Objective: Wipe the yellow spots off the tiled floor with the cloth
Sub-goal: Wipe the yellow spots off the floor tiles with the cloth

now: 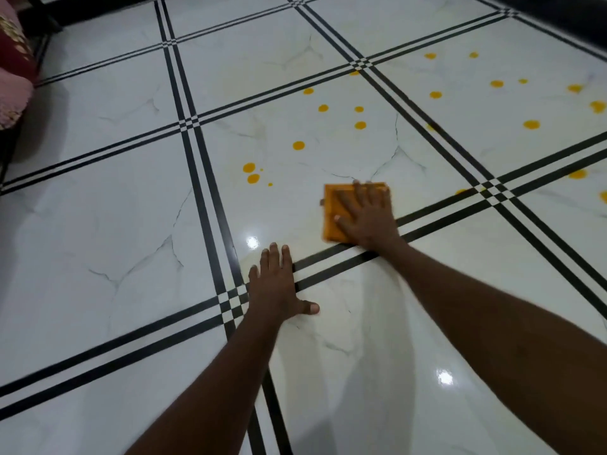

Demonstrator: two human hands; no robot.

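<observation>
A folded orange cloth (335,205) lies flat on the white tiled floor (115,224), just beyond a black double stripe. My right hand (368,218) presses down on the cloth with fingers spread, covering its right half. My left hand (277,284) rests palm-down on the floor nearer to me, fingers apart, holding nothing. Several yellow spots (298,145) dot the tile beyond the cloth, the nearest pair (251,173) to its left. More yellow spots (531,124) are scattered over the tiles at the far right.
Black double stripes (203,178) cross the glossy floor in a grid. A red and pink cushion (13,70) lies at the far left edge. Dark furniture or a wall base (558,18) runs along the top right. Ceiling-light glare (252,242) reflects off the tiles.
</observation>
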